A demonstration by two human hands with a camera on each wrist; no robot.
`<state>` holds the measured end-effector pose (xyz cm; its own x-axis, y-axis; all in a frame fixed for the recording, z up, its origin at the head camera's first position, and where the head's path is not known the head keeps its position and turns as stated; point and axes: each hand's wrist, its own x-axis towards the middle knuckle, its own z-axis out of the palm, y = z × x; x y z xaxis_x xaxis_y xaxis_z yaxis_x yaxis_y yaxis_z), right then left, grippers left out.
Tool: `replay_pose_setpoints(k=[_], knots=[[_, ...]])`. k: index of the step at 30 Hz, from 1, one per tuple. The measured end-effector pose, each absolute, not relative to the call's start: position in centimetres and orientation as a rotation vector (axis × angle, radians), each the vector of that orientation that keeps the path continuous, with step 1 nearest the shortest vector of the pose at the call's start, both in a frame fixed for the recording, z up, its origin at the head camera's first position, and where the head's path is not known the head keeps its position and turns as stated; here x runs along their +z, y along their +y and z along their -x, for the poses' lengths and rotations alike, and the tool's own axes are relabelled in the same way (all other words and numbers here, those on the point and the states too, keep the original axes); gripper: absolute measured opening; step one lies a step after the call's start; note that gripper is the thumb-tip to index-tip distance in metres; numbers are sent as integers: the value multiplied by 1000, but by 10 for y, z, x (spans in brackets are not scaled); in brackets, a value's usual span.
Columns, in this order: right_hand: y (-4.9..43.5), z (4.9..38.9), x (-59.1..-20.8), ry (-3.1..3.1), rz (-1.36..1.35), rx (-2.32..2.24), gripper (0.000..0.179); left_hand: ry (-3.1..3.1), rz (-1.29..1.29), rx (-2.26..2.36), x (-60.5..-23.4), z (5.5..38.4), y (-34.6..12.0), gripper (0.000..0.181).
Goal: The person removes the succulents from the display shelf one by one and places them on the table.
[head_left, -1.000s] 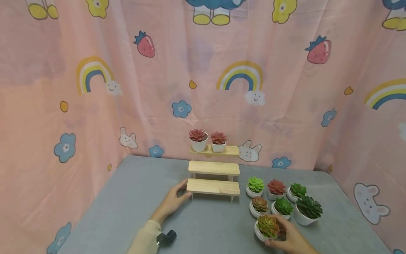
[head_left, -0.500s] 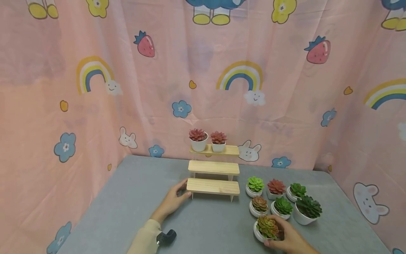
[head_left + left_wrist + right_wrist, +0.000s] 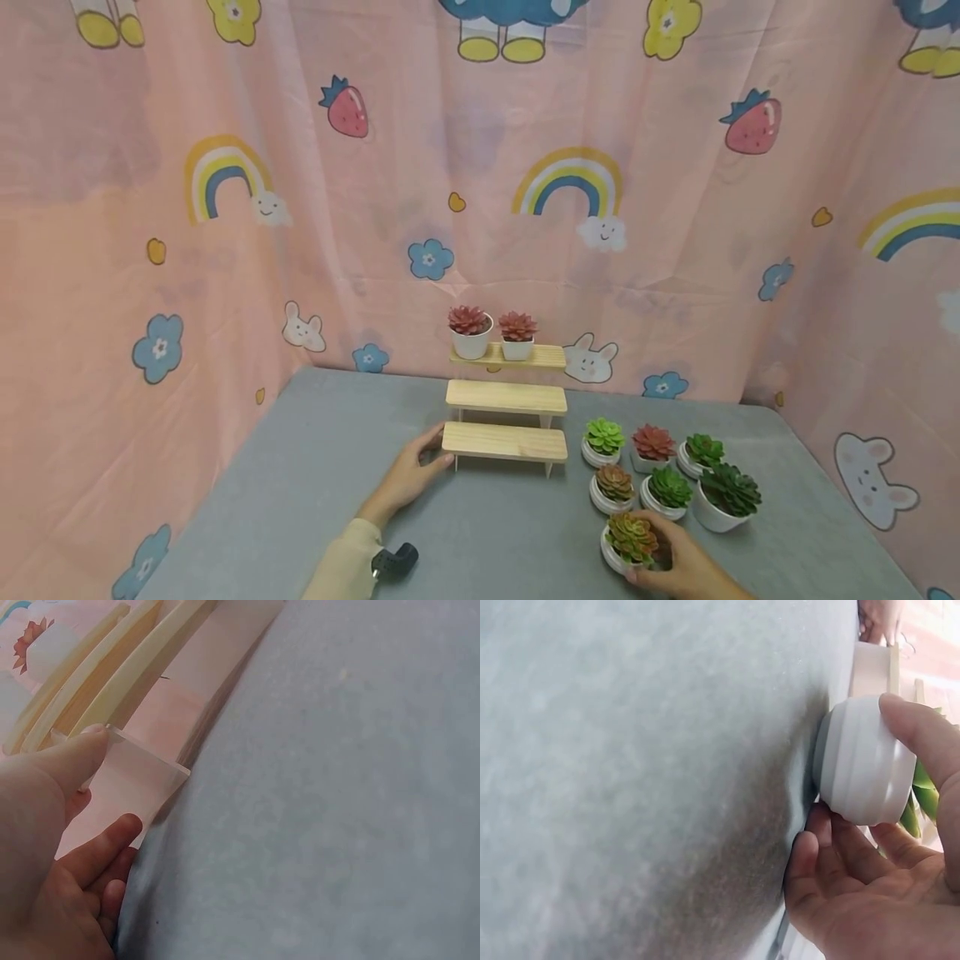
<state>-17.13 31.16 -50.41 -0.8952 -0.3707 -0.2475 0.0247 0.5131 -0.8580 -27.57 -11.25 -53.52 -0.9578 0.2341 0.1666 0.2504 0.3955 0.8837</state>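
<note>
A tiered stand [image 3: 505,442] with pale wooden shelves and clear side panels is at mid-table in the head view. My left hand [image 3: 406,472] holds its left end; in the left wrist view the thumb [image 3: 79,759] lies at the clear panel [image 3: 139,776] and the fingers curl beside it. On the right, my right hand [image 3: 678,557] grips a potted succulent [image 3: 632,537] with orange-green leaves. Its ribbed white pot [image 3: 866,761] sits between thumb and fingers in the right wrist view, at the table surface. Two red succulents [image 3: 470,332] in white pots stand on the top shelf.
Behind the right hand, several potted succulents stand close together, among them a bright green one [image 3: 603,440], a brown one [image 3: 612,486] and a large dark green one [image 3: 727,496]. A pink patterned curtain [image 3: 480,233] hangs along the back and sides of the grey table [image 3: 322,450].
The head view has shifted very slightly. Both hands keep their holds, and the stand and plants stay in place.
</note>
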Motion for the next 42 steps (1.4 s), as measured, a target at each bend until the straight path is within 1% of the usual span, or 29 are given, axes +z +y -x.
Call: replay_pose_setpoints(k=[6, 15, 19, 23, 28, 34, 37, 42], knots=[[314, 171, -507, 2357, 287, -1358, 73, -2610, 462, -1648, -536, 275, -112, 67], [323, 170, -506, 2341, 372, -1323, 78, -2598, 450, -1676, -537, 277, -111, 67], [326, 168, -497, 2397, 374, -1317, 77, -2596, 462, -1673, -538, 278, -112, 67], [324, 165, -479, 2517, 355, -1304, 75, -2595, 456, -1676, -539, 278, -111, 66], [315, 165, -454, 2714, 435, -1291, 64, -2598, 439, -1678, -537, 280, -110, 64], [299, 176, -424, 2922, 493, -1380, 47, -2592, 480, -1654, -534, 285, -109, 66], [289, 184, -415, 2928, 553, -1437, 43, -2595, 491, -1654, -538, 285, -110, 67], [269, 200, -405, 2841, 732, -1534, 39, -2602, 468, -1673, -540, 282, -111, 67]])
